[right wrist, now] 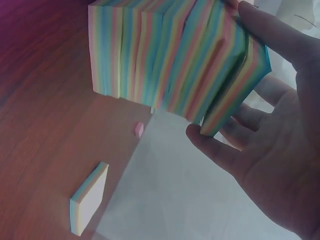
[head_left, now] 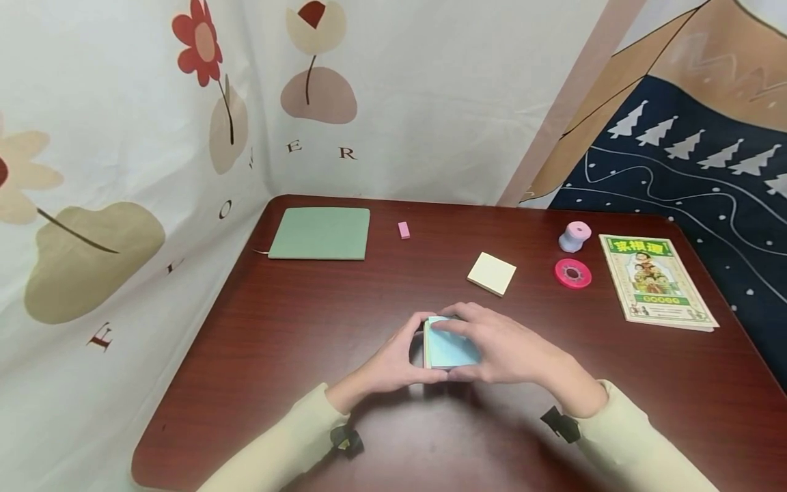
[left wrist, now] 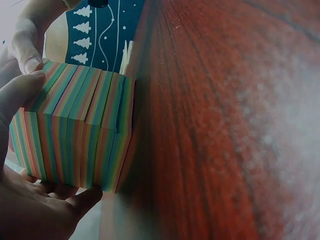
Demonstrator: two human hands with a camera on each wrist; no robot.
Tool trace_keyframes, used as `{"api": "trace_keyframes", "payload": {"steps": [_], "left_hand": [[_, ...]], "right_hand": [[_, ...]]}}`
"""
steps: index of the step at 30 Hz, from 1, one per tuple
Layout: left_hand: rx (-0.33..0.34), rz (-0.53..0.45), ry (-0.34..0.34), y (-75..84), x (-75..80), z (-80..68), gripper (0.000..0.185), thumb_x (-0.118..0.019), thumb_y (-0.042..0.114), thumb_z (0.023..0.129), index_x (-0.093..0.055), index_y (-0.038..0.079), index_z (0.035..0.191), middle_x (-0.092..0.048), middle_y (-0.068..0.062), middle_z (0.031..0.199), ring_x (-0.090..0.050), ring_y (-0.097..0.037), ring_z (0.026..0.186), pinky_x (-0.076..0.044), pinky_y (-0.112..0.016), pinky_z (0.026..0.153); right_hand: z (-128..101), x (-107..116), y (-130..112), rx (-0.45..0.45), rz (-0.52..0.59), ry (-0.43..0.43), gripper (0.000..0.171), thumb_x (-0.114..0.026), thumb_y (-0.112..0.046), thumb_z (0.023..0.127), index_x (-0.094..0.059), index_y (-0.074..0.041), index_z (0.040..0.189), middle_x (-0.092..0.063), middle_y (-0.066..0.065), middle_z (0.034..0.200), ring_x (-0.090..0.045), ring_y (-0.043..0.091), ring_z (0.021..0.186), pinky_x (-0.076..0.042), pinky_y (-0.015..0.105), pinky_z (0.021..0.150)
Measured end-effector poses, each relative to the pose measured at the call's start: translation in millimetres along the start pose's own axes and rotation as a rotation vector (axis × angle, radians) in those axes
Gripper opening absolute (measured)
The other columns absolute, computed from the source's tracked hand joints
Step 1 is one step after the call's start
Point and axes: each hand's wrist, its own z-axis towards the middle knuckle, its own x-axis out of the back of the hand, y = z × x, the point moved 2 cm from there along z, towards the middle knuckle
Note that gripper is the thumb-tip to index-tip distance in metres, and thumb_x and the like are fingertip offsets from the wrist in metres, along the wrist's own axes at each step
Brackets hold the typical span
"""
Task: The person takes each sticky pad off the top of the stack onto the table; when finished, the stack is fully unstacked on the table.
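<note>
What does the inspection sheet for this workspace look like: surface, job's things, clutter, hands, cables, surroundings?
Surface: dark red-brown wooden table.
Job's things: rainbow-edged note block, blue top sheet, layers skewed.
Clutter: green notebook, pink eraser, yellow sticky pad, lilac tape roll, red tape disc, illustrated book.
Hands: left hand and right hand both grip the block.
Cables: nothing seen.
Surroundings: flower-print cloth left and behind, tree-print cloth right.

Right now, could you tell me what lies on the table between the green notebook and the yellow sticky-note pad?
A small pink eraser lies between the green notebook and the yellow sticky-note pad, nearer the notebook; otherwise bare table. The head view shows it.
</note>
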Motion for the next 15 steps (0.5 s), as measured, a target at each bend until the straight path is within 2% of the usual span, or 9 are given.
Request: {"api": "trace_keyframes", "payload": {"steps": [6,11,15], "left_hand": [[0.002,0.019,0.001,-0.3,0.2,0.0,0.082,-0.087,0.033,0.073,-0.039,0.026,0.139,-0.051,0.010,0.132,-0.047,-0.015,0.127,-0.038,-0.045,0.103],[-0.001,0.025,0.010,-0.9,0.5,0.8,0.082,-0.088,0.030,0.071,-0.040,0.026,0.137,-0.054,0.009,0.127,-0.048,-0.015,0.124,-0.038,-0.045,0.101],[0.009,0.042,0.013,-1.6,0.6,0.3,0.082,-0.088,0.030,0.071,-0.040,0.028,0.137,-0.054,0.008,0.125,-0.048,-0.016,0.123,-0.038,-0.045,0.100]], "right_hand": [[-9.8,19.4,16.9,-0.072,0.072,0.030,0.066,-0.084,-0.039,0.074,-0.061,-0.020,0.132,-0.052,-0.003,0.132,-0.051,0.014,0.112,-0.050,0.032,0.084],[-25.7,38.5,55.7,-0.243,0.080,0.086,0.070,-0.084,-0.042,0.074,-0.059,-0.019,0.135,-0.053,0.002,0.132,-0.053,0.020,0.106,-0.050,0.038,0.080],[-40.0,42.9,90.1,-0.385,0.054,0.106,0.069,-0.083,-0.041,0.076,-0.058,-0.014,0.134,-0.053,0.009,0.130,-0.053,0.025,0.103,-0.048,0.044,0.079]]}}
